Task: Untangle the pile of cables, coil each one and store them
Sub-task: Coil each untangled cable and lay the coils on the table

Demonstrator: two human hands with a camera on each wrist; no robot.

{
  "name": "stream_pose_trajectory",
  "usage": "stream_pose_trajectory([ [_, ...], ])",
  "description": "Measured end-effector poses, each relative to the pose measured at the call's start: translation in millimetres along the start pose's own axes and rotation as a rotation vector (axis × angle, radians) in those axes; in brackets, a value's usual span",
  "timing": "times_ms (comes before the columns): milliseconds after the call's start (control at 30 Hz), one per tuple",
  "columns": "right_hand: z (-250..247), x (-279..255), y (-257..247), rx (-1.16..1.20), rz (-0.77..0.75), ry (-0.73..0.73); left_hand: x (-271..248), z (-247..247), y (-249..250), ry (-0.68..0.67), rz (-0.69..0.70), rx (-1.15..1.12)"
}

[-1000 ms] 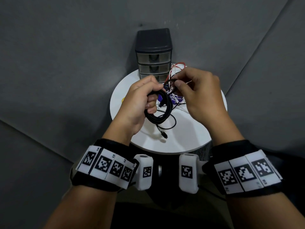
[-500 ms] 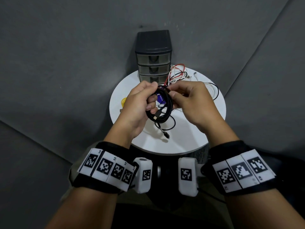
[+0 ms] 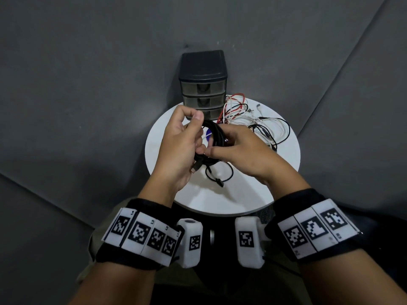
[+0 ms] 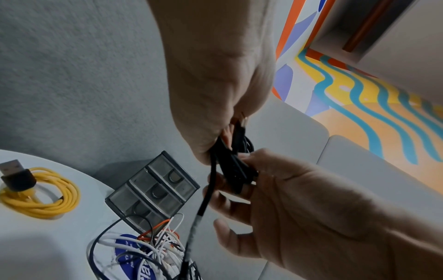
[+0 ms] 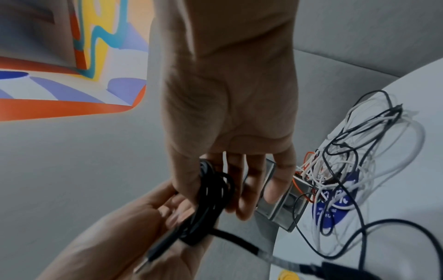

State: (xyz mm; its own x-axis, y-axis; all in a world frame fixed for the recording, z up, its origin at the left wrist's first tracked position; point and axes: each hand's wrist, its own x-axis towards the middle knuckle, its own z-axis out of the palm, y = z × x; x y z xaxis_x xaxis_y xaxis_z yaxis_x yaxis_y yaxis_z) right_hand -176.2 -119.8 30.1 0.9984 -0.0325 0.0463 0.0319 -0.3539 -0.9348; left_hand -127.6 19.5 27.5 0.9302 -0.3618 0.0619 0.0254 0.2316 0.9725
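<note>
A black cable (image 3: 215,137) wound into a coil hangs between both hands above the white round table (image 3: 284,172). My left hand (image 3: 187,142) grips the coil's left side, its forefinger and thumb curled together above the coil. My right hand (image 3: 233,148) pinches the coil's right side, thumb in front and fingers behind. A USB plug (image 3: 195,169) sticks out below the left palm. The cable's loose tail (image 3: 220,181) loops down onto the table. In the wrist views the black coil (image 4: 231,166) (image 5: 210,199) sits between the two hands.
A tangled pile of white, red and black cables (image 3: 248,119) lies at the table's back right, over a blue round sticker (image 5: 335,208). A dark three-drawer unit (image 3: 202,84), drawers closed, stands at the back. A coiled yellow cable (image 4: 43,197) lies at the table's left.
My right hand has left the top of the coil and now pinches its right side lower down. The left forefinger and thumb have risen above the coil.
</note>
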Motion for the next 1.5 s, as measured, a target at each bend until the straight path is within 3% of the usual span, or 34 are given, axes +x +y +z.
stream_pose_trajectory([
  [267, -11, -2, 0, 0.071, 0.157, -0.172, 4, 4, -6, -0.012, 0.078, 0.051],
  [667, -15, -2, 14, 0.116, 0.179, -0.409, 10, -2, -7, 0.049, 0.094, 0.032],
  [800, -8, -2, 23, -0.024, 0.183, -0.474, 12, -7, -4, 0.066, 0.054, -0.046],
  [1000, -19, -9, 27, -0.061, 0.154, -0.263, 17, -19, 4, 0.074, 0.04, -0.093],
  [1233, -35, -5, -11, -0.386, 0.133, -0.162, 19, -15, -6, 0.084, 0.115, 0.23],
  [1367, -31, 2, -34, -0.506, 0.003, 0.006, 18, -9, -1, 0.065, 0.194, 0.342],
  [1500, -23, 8, -38, -0.64, -0.136, 0.071, 16, -3, 1, 0.034, 0.205, 0.396],
])
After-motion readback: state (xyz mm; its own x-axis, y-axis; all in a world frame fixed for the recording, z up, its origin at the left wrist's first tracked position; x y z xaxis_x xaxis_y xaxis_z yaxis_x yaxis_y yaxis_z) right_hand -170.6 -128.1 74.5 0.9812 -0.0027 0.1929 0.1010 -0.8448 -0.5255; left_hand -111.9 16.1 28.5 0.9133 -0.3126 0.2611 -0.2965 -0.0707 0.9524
